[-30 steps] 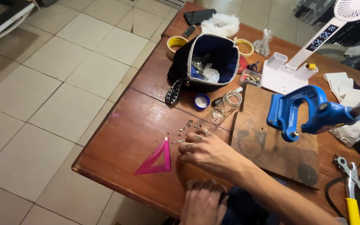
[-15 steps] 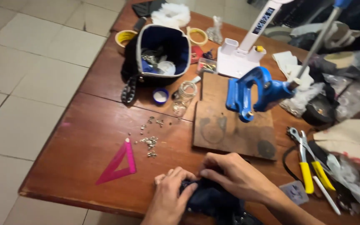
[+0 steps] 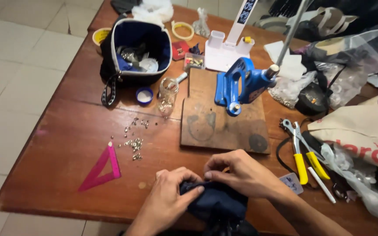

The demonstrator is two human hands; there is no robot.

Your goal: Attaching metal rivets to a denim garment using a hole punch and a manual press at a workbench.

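Shifted a little since half a second ago, left hand point(image 3: 167, 202) and right hand point(image 3: 241, 175) now pinched together on dark blue cloth point(image 3: 217, 202) bunched between and just under fingertips point(image 3: 207, 176) at near table point(image 3: 66, 131) edge, right hand nearer press point(image 3: 241, 87) beyond.

fabric point(image 3: 217, 202): dark navy, plain
worktop point(image 3: 66, 144): reddish-brown wood
set square point(image 3: 101, 168): translucent pink
press point(image 3: 241, 85): bright blue
board point(image 3: 224, 120): dull brown with dark ring stains
pliers point(image 3: 305, 155): yellow handles, silver jaws
pouch point(image 3: 136, 48): navy lining, black outside
jar cap point(image 3: 144, 95): blue rim, white inside
rivets point(image 3: 134, 142): silvery
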